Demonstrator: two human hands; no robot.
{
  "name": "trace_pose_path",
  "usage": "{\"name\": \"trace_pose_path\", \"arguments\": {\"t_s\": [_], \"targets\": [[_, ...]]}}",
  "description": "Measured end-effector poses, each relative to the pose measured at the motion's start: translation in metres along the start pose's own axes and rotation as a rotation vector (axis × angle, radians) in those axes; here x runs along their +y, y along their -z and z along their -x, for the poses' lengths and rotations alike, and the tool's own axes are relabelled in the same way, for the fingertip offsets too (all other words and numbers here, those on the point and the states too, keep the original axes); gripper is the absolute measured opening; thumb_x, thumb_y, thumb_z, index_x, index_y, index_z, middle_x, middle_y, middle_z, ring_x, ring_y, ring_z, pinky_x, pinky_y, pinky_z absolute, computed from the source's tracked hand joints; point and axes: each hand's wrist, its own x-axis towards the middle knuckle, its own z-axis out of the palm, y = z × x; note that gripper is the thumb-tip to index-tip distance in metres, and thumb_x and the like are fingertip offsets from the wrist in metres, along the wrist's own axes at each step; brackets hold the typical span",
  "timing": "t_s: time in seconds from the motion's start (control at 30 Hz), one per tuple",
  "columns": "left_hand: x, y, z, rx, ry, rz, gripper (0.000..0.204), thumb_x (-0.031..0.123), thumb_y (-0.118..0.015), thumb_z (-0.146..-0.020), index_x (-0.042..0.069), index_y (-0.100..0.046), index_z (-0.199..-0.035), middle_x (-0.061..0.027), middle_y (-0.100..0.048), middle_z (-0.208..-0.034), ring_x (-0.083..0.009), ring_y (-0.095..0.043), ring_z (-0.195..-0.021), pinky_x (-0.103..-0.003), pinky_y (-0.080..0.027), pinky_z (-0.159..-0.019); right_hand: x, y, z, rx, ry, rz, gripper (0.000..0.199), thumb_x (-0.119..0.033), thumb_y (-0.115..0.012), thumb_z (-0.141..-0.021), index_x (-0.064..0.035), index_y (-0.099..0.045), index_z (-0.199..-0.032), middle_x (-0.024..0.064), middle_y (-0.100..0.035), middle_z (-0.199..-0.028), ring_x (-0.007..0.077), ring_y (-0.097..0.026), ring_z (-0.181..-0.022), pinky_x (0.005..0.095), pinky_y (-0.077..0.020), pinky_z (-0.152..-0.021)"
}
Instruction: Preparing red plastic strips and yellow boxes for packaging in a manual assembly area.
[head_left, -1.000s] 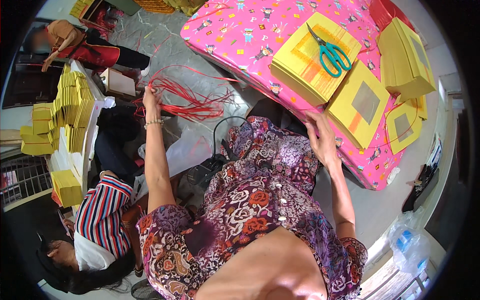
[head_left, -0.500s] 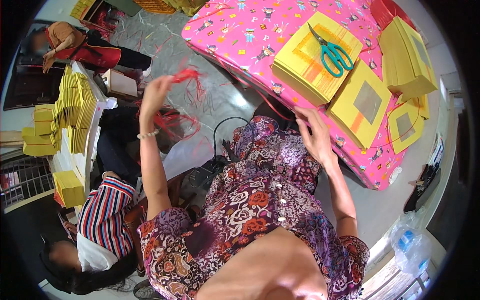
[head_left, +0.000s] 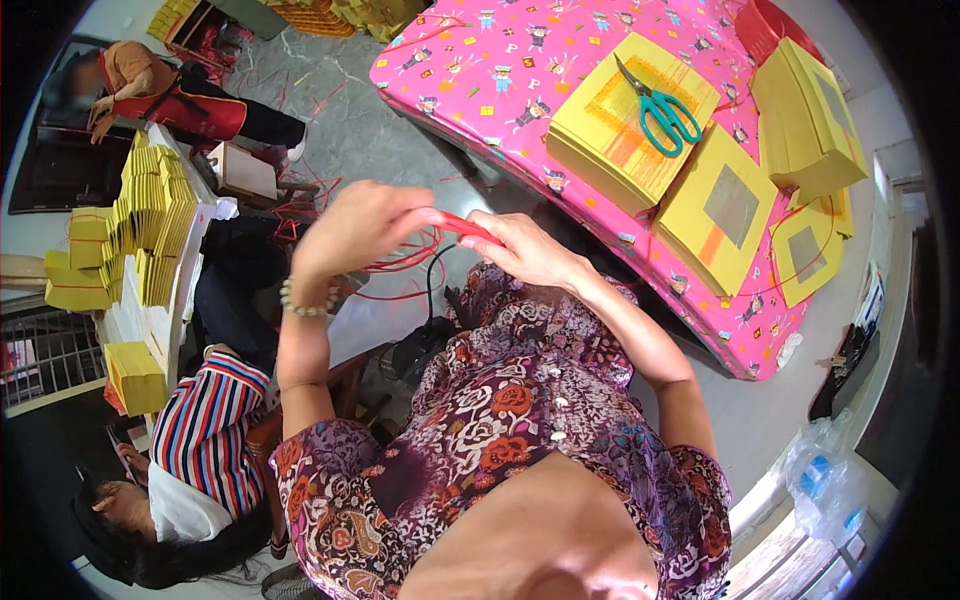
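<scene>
On the pink-covered table I see teal-handled scissors lying on a yellow stack by the near edge. A second yellow stack sits just beside it along that edge; a taller yellow stack stands toward the right edge, near a red container. To my left, a co-worker in a striped shirt is beside a white-topped table carrying yellow bundles.

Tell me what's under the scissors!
Under the scissors is a stack of yellow paper with orange patches, on a pink tablecloth. The paper right beneath them and the tablecloth under the stack are covered.
</scene>
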Motion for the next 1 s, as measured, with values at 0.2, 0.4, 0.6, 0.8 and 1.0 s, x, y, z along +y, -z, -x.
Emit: {"name": "trace_pose_path", "arguments": {"t_s": [0.2,0.4,0.6,0.8,1.0], "targets": [[-0.039,0.031,0.056,0.178,0.173,0.330,0.033,0.023,-0.052,-0.095,0.000,-0.045,-0.073,-0.0040,-0.036,-0.060,-0.0102,-0.033,-0.059,-0.028,-0.033,-0.053,0.026,0.008,0.034,0.031,0.013,-0.010,0.023,-0.025,-0.048,-0.097,-0.0015,-0.049,-0.094,0.0146,-0.055,-0.075,0.0310,-0.057,-0.072,0.0400,-0.0430,-0.066],[-0.093,0.038,0.088,0.357,0.325,0.517,0.036,0.028,-0.049,-0.098,0.008,-0.046,-0.069,0.0083,-0.037,-0.062,-0.0016,-0.030,-0.056,-0.020,-0.022,-0.049,0.034,0.030,0.060,-0.039,-0.168,-0.045,0.027,-0.028,-0.046,-0.098,-0.0011,-0.049,-0.095,0.0126,-0.055,-0.078,0.0258,-0.056,-0.074,0.0372,-0.0437,-0.068],[-0.175,0.011,0.102,0.439,0.497,0.789,0.035,0.036,-0.050,-0.097,0.013,-0.050,-0.071,0.0117,-0.034,-0.058,0.0005,-0.024,-0.048,-0.019,-0.015,-0.043,0.043,0.055,0.067,-0.066,-0.243,-0.293,0.031,-0.035,-0.043,-0.099,-0.0062,-0.051,-0.089,-0.0024,-0.045,-0.076,0.0081,-0.043,-0.070,0.0247,-0.0382,-0.063],[-0.223,-0.048,0.075,0.236,0.534,0.092,0.032,0.038,-0.052,-0.093,0.008,-0.063,-0.093,-0.0027,-0.059,-0.075,-0.0163,-0.053,-0.062,-0.032,-0.042,-0.058,0.031,0.075,0.043,0.022,-0.243,-0.126,0.034,-0.035,-0.041,-0.099,-0.0049,-0.051,-0.086,0.0004,-0.045,-0.075,0.0113,-0.044,-0.071,0.0279,-0.0382,-0.066],[-0.069,-0.042,-0.045,0.481,-0.144,0.237,0.033,0.017,-0.046,-0.093,0.002,-0.057,-0.120,-0.0183,-0.062,-0.111,-0.0329,-0.058,-0.105,-0.040,-0.043,-0.091,0.018,0.062,-0.009,0.002,-0.202,0.008,0.041,-0.038,-0.039,-0.098,-0.0019,-0.055,-0.089,0.0118,-0.057,-0.079,0.0253,-0.056,-0.077,0.0381,-0.0422,-0.071]]}}
